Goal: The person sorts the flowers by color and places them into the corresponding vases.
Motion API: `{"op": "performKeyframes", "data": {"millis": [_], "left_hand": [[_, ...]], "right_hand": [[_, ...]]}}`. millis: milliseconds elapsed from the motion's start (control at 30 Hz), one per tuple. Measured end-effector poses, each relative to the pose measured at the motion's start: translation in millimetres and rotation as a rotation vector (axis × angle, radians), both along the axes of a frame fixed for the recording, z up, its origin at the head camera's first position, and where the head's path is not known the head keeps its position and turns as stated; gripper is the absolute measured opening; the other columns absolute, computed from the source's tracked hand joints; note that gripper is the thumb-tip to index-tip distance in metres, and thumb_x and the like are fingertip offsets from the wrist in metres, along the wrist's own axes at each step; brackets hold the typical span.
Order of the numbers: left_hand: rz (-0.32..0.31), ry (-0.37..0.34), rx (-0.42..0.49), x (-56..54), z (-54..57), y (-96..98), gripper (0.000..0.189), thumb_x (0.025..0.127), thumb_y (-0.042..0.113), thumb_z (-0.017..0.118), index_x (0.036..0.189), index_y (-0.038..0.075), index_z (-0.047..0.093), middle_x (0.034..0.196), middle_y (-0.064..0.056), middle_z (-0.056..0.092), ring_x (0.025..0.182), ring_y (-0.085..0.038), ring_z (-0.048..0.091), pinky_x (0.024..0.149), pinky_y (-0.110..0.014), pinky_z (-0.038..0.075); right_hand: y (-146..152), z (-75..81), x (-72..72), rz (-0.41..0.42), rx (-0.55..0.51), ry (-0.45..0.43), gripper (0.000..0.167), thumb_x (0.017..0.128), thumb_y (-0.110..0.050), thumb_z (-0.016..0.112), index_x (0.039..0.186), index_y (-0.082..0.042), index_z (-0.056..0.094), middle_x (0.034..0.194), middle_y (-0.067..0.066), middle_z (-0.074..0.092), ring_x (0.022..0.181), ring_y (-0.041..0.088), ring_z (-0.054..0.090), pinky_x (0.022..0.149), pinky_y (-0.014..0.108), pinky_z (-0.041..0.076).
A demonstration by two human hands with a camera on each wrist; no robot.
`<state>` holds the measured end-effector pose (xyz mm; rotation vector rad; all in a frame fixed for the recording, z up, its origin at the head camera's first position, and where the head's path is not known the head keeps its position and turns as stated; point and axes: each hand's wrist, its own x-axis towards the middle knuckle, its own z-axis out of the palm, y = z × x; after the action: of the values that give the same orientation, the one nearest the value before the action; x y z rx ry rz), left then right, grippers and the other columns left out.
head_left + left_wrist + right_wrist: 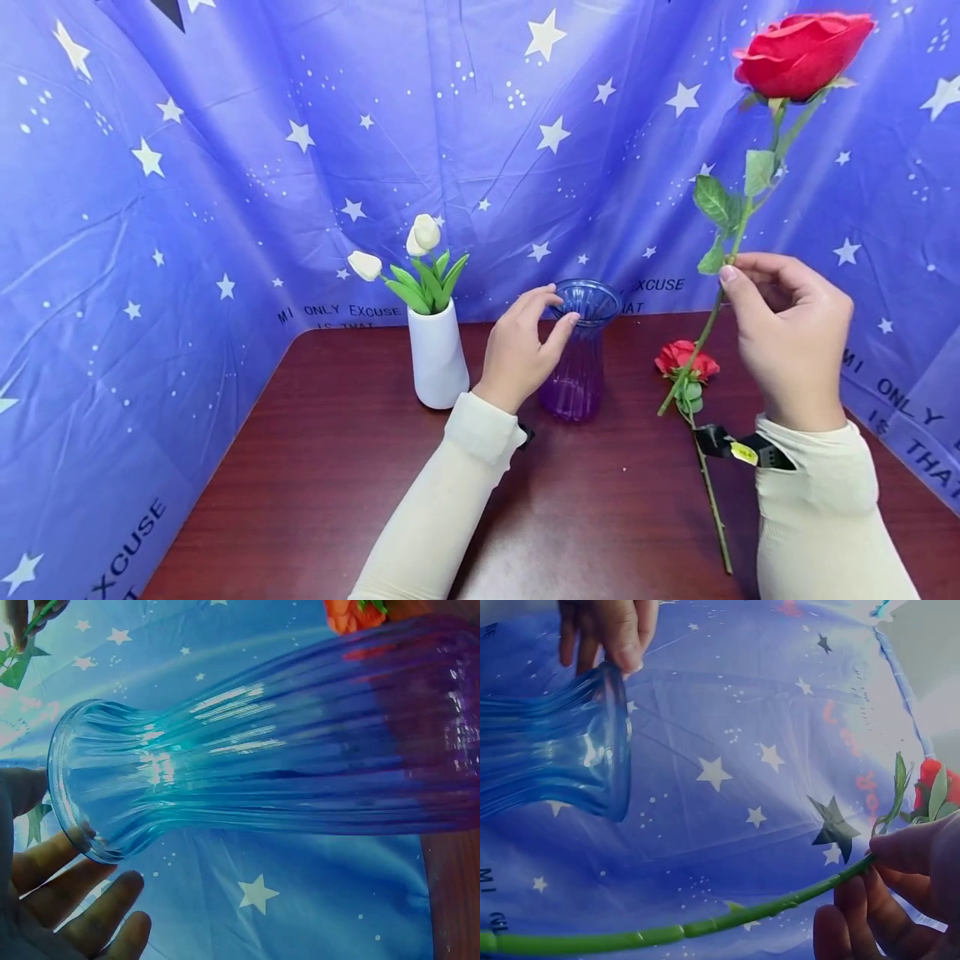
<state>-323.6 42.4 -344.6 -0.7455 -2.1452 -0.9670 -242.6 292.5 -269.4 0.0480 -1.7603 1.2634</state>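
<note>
In the head view my right hand (798, 342) pinches the green stem of a red rose (806, 58) between thumb and fingers. The rose is raised upright with a slight tilt, its bloom high and its stem end low. The right wrist view shows the stem (705, 925) running left from the fingertips. My left hand (521, 350) holds the rim of a ribbed glass vase (573, 379), blue above and purple below, which stands upright on the table. Thumb and fingers meet the flared rim (64, 795) in the left wrist view. No flower shows inside the vase.
A second red rose (686, 360) lies on the dark red-brown table (600, 517), right of the glass vase, its stem pointing toward the front. A white vase (438, 358) with white tulips (365, 266) stands to the left. Blue star-printed cloth (420, 108) hangs around the table.
</note>
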Motion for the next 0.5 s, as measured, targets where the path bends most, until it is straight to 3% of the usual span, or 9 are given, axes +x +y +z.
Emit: {"op": "performKeyframes", "data": {"millis": [267, 500], "left_hand": [[-0.007, -0.005, 0.017, -1.2, 0.8, 0.3, 0.034, 0.101, 0.045, 0.065, 0.116, 0.015, 0.072, 0.14, -0.001, 0.067, 0.13, -0.015, 0.062, 0.107, -0.033, 0.051], [-0.05, -0.072, 0.067, -3.4, 0.9, -0.2, 0.035, 0.1, 0.045, 0.066, 0.115, 0.014, 0.07, 0.14, -0.005, 0.065, 0.128, -0.016, 0.063, 0.109, -0.033, 0.049]], "right_hand": [[-14.2, 12.9, 6.0, 0.086, -0.255, 0.234, 0.018, 0.086, 0.001, 0.076, 0.1, 0.013, 0.076, 0.077, 0.002, 0.076, 0.059, 0.009, 0.066, 0.06, 0.016, 0.053], [-17.0, 18.9, 7.0, 0.194, -0.416, 0.481, 0.016, 0.083, 0.012, 0.074, 0.094, 0.023, 0.069, 0.071, 0.013, 0.073, 0.055, 0.017, 0.066, 0.06, 0.022, 0.057]]}}
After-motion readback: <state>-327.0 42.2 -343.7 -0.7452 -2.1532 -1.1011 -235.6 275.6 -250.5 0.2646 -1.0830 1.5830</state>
